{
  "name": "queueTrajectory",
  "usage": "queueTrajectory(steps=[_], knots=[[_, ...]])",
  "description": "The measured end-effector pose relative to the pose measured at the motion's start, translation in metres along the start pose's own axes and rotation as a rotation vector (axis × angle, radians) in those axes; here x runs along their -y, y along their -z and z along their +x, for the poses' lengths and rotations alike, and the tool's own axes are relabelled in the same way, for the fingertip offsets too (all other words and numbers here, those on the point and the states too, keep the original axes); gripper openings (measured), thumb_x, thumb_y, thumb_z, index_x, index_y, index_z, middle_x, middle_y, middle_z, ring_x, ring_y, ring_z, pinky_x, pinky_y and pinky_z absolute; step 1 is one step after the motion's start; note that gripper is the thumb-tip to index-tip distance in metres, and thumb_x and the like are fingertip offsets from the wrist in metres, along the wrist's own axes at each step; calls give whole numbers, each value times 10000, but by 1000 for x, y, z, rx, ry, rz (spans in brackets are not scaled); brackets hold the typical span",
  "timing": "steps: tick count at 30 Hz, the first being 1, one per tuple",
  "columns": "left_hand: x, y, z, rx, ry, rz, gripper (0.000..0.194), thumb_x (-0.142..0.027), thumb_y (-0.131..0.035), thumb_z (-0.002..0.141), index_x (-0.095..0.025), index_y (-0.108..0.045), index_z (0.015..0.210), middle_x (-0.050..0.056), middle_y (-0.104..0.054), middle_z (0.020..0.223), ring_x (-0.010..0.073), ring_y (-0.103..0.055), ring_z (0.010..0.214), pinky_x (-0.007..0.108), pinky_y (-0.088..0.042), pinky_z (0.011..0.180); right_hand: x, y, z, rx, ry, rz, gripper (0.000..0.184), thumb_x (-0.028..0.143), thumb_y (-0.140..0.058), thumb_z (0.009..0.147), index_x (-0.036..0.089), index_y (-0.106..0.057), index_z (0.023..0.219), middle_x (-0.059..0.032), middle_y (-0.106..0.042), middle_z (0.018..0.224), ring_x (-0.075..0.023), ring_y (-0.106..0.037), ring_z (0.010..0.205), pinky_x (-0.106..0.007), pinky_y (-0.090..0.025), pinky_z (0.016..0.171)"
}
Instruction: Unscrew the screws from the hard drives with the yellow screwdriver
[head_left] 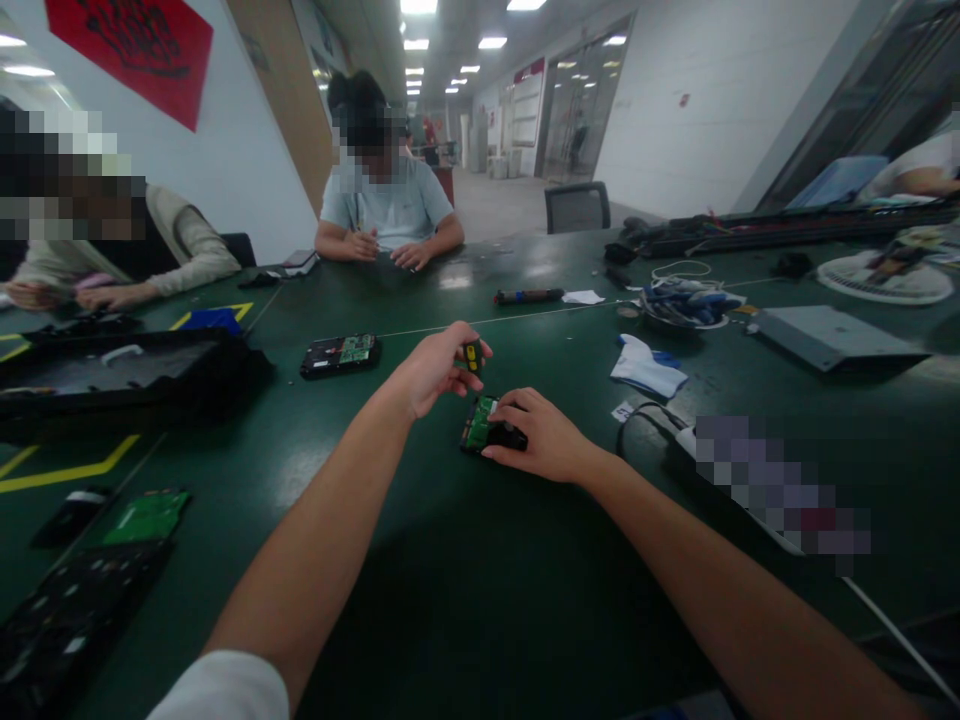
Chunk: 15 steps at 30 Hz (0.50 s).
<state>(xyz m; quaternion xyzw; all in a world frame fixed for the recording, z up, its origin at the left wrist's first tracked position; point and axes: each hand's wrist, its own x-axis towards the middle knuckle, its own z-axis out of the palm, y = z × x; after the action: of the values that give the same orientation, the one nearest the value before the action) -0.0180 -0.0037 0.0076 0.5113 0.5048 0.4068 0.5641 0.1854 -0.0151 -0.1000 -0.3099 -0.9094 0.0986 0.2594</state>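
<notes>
My left hand (441, 368) is raised just above and to the left of a hard drive, its fingers closed round a short black-and-yellow handle (472, 355) that looks like a screwdriver's. No shaft can be made out. On the dark green table, the hard drive (474, 432) lies with its green circuit board facing up. Fingers of my right hand (536, 435) grip it from the right, the thumb at its near edge, and cover its right part. A second hard drive (341, 355), circuit board up, lies apart to the left.
At near left lie a loose green circuit board (148, 516) and dark drive parts (90, 600). A black tray (127, 375) stands behind them. To the right are white gloves (646, 368), a power strip (742, 490) and a grey metal case (836, 335). A co-worker (390, 205) sits opposite.
</notes>
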Motion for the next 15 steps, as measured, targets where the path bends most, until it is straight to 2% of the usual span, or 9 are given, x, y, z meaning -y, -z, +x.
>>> queueTrajectory(steps=[2, 6, 9, 12, 15], knots=[[1, 1, 0, 27, -7, 2, 285, -358, -517, 890, -123, -680, 887, 57, -635, 780, 110, -568, 498, 236, -385, 444, -1, -1, 0, -6, 9, 0, 437, 525, -752, 916, 187, -720, 1191, -155, -647, 1221, -330, -585, 1152, -523, -532, 988], [1, 0, 1, 86, 77, -87, 230, -376, -515, 887, -163, -603, 893, 79, -696, 820, 130, -562, 484, 250, -370, 427, -1, -1, 0, -15, 19, 4, 431, 533, -747, 918, 194, -720, 1183, -151, -648, 1219, -332, -585, 1160, -528, -530, 994], [0, -2, 1, 49, 82, -71, 221, -375, -492, 907, -173, -566, 854, 90, -705, 826, 139, -591, 500, 255, -397, 450, -2, -1, -1, -16, 18, 7, 427, 530, -749, 917, 195, -720, 1181, -150, -647, 1215, -331, -588, 1155, -526, -532, 989], [0, -3, 1, -4, 20, 8, 267, -362, -489, 918, -144, -626, 847, 70, -665, 794, 126, -597, 518, 250, -412, 477, -2, -2, -1, -15, 20, 9, 426, 523, -749, 920, 192, -717, 1185, -152, -648, 1213, -329, -590, 1154, -526, -531, 990], [1, -1, 0, 1, -2, 29, 286, -361, -498, 914, -131, -661, 863, 47, -623, 749, 116, -567, 501, 251, -402, 472, -2, -2, -1, -21, 19, 5, 421, 522, -752, 917, 197, -716, 1182, -151, -648, 1215, -329, -588, 1156, -525, -533, 984]])
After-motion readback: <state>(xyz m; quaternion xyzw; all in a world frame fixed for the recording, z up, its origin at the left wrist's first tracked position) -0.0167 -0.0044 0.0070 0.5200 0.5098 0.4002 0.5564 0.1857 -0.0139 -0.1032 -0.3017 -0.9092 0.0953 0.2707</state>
